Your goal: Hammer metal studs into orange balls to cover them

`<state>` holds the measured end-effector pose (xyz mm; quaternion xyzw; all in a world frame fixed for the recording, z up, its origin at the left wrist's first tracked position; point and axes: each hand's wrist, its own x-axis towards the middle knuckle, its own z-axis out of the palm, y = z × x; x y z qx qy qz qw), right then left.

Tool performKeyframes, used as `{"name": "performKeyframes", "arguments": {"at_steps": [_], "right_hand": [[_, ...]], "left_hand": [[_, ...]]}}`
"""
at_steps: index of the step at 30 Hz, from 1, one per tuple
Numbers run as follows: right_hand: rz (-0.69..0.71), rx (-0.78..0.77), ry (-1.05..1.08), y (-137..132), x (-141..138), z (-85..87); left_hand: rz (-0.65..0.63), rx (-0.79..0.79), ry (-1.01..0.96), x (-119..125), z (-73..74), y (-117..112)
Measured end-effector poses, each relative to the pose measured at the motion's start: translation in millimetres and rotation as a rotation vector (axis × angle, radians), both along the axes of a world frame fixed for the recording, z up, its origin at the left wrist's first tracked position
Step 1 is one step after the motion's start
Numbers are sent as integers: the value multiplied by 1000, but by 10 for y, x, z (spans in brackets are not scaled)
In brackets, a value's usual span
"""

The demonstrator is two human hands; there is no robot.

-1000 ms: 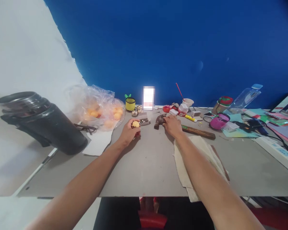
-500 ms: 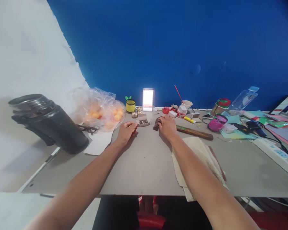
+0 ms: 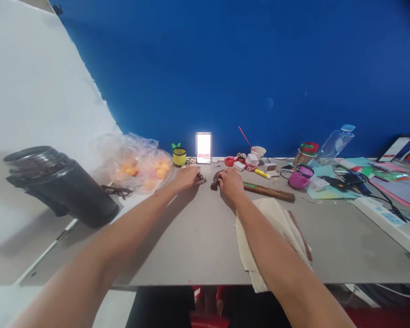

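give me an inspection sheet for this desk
Surface: flat grey tabletop, a few dark specks
Job's things: claw hammer with brown wooden handle, lying down; small grey box, mostly hidden
Clutter: black cylindrical flask, clear plastic bag of round orange items, beige fabric cloth
Hands: left hand at the box, hold unclear; right hand on the hammer near its head
Cables: black cords near white power strip, right side
Surroundings: blue wall behind, white wall left

Mid-frame, the left hand (image 3: 187, 177) mostly hides a small box (image 3: 201, 181), the right hand (image 3: 231, 183) covers part of the hammer (image 3: 269, 191), and the screen (image 3: 204, 148) is blurred.
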<state>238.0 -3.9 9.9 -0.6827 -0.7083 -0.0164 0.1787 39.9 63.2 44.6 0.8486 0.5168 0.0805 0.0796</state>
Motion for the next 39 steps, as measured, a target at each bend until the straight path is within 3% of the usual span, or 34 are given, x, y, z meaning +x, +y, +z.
{"name": "performKeyframes", "arguments": {"at_steps": [10, 22, 27, 31, 35, 39], "right_hand": [[-3, -19, 20, 24, 3, 16], [2, 0, 45, 65, 16, -28], [1, -20, 51, 60, 12, -3], [-2, -12, 54, 79, 19, -21], [-7, -10, 60, 93, 19, -41], [-8, -14, 68, 92, 8, -42]], "left_hand": [[15, 40, 160, 90, 49, 33], [6, 103, 64, 97, 16, 28], [51, 45, -4, 55, 33, 7], [97, 46, -146, 60, 75, 2], [143, 30, -421, 45, 155, -119], [206, -168, -753, -8, 132, -431]]}}
